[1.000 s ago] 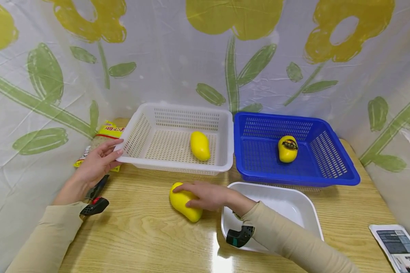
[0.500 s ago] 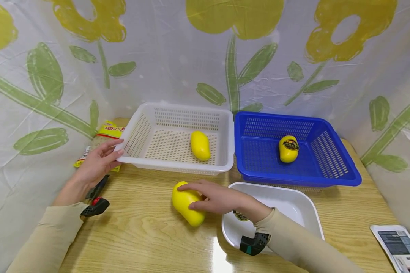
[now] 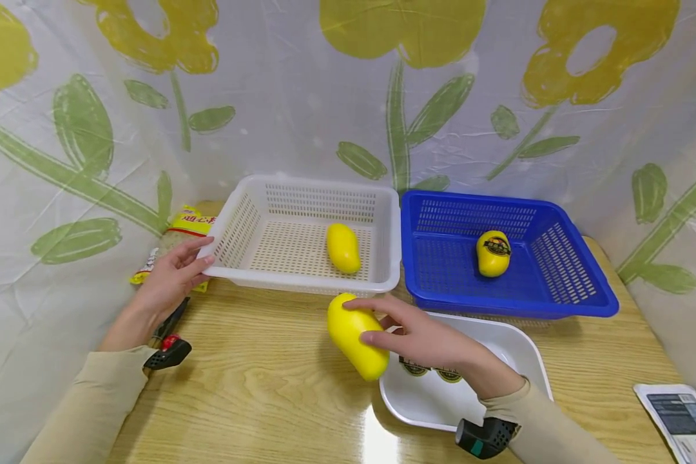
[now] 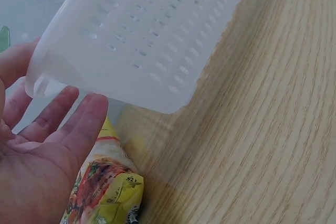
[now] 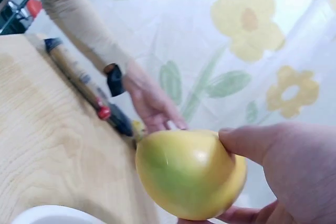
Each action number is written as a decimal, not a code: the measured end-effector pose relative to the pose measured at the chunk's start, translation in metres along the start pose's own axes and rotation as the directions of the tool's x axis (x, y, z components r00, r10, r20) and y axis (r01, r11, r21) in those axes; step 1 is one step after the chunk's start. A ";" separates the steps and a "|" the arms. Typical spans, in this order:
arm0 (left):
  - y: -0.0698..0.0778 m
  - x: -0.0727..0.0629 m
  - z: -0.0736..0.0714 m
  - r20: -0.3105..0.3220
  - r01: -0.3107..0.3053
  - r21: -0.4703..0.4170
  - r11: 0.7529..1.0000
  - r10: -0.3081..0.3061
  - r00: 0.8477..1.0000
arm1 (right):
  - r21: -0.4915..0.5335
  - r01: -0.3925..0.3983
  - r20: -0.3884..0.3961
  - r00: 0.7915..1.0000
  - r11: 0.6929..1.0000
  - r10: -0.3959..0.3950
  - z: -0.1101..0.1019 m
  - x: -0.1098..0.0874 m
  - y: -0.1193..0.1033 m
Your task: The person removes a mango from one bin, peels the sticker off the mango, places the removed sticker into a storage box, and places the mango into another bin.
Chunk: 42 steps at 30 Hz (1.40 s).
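My right hand point(image 3: 420, 332) holds a yellow mango point(image 3: 354, 335) between thumb and fingers, tilted, over the wooden table beside the white tray point(image 3: 528, 341). In the right wrist view, the mango point(image 5: 184, 174) shows a green patch at its near end. My left hand point(image 3: 171, 277) grips the left front corner of the white slotted basket point(image 3: 310, 281). In the left wrist view, several fingers point(image 4: 86, 116) reach under the basket's rim. Inside that basket lies another mango point(image 3: 343, 248). A mango with a dark label point(image 3: 493, 254) lies in the blue basket point(image 3: 507, 303).
Dark round labels point(image 3: 414, 366) show in the white tray. A yellow food packet point(image 3: 188, 225) lies behind my left hand. Beside my left wrist is a long dark object with a red knob point(image 3: 171, 340). A flat printed pouch point(image 3: 678, 419) lies at the right edge. A flowered curtain stands behind.
My right hand has lifted the mango off the table and carried it right and slightly back, toward the white tray. My left hand stays at the white basket's corner.
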<state>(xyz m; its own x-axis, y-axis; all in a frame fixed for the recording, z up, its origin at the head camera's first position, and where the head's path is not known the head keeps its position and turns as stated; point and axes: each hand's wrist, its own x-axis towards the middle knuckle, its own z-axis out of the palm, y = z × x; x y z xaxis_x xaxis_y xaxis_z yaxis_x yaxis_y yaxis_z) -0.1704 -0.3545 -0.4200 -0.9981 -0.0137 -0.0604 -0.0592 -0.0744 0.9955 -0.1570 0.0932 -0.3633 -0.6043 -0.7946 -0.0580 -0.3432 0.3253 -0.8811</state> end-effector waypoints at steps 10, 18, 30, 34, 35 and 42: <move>-0.002 0.000 -0.001 -0.002 0.006 0.000 1.000 -0.006 1.000 | 0.066 -0.032 -0.241 0.969 0.997 0.047 -0.023 0.002 -0.015; -0.002 0.001 0.000 -0.009 0.005 -0.024 1.000 -0.005 1.000 | 0.095 0.006 -0.293 0.956 0.995 0.022 -0.041 0.049 -0.015; -0.002 0.002 0.001 -0.007 0.006 -0.003 1.000 -0.006 1.000 | -0.130 -0.042 -0.203 0.979 0.991 0.015 -0.044 0.138 -0.007; -0.001 0.003 0.002 -0.012 0.017 0.023 1.000 -0.017 1.000 | -0.183 -0.120 -0.201 0.976 0.976 0.082 -0.040 0.161 -0.005; -0.001 0.003 0.002 -0.013 0.021 0.026 0.999 -0.020 1.000 | -0.179 -0.136 -0.202 0.974 0.974 0.099 -0.039 0.166 -0.004; -0.001 0.002 -0.001 -0.019 0.022 0.014 1.000 -0.022 1.000 | -0.072 -0.199 -0.208 0.961 0.977 0.181 -0.027 0.192 -0.001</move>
<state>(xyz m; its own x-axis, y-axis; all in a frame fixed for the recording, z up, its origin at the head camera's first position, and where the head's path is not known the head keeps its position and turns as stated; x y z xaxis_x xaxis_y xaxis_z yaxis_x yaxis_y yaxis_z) -0.1718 -0.3552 -0.4214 -0.9961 -0.0307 -0.0831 -0.0812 -0.0602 0.9949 -0.2924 -0.0460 -0.3609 -0.7925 -0.5985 -0.1172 -0.2668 0.5130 -0.8159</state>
